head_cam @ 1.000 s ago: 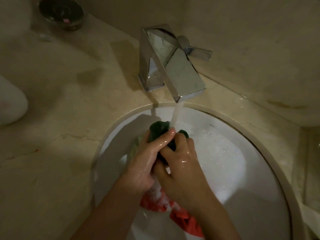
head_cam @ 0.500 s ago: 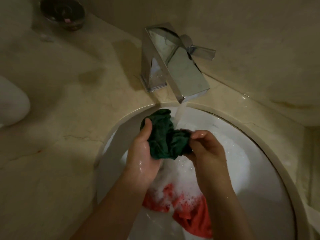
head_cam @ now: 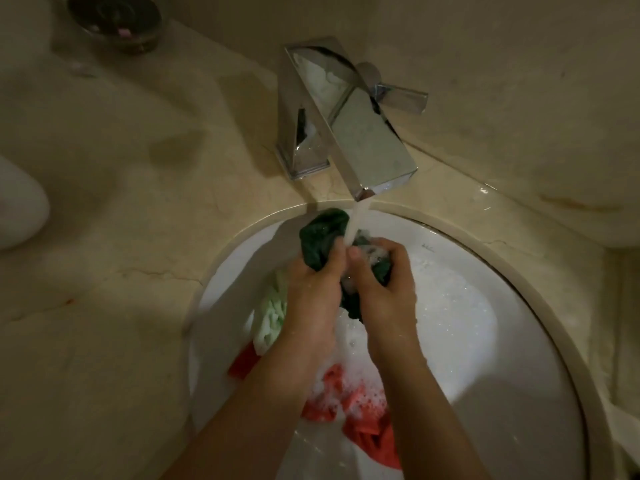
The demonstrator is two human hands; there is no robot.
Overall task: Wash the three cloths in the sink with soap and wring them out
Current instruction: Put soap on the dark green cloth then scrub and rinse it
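A dark green cloth (head_cam: 320,237) is bunched between both hands under the running water from the faucet (head_cam: 349,129). My left hand (head_cam: 313,289) grips its left part and my right hand (head_cam: 384,285) grips its right part, thumbs close together, suds on the cloth. A pale green cloth (head_cam: 272,317) lies in the white sink (head_cam: 519,375) just left of my left wrist. A red cloth (head_cam: 367,420) lies lower in the basin under foam, partly hidden by my forearms.
The chrome faucet's lever handle (head_cam: 401,97) points right. A dark round dish (head_cam: 116,19) stands at the back left of the beige stone counter (head_cam: 104,271). A white rounded object (head_cam: 19,206) sits at the left edge. Foamy water fills the basin's middle.
My hands have come back together on the green cloth, squeezing it under the stream after pulling it apart half a second ago. The pale green cloth now shows beside my left wrist.
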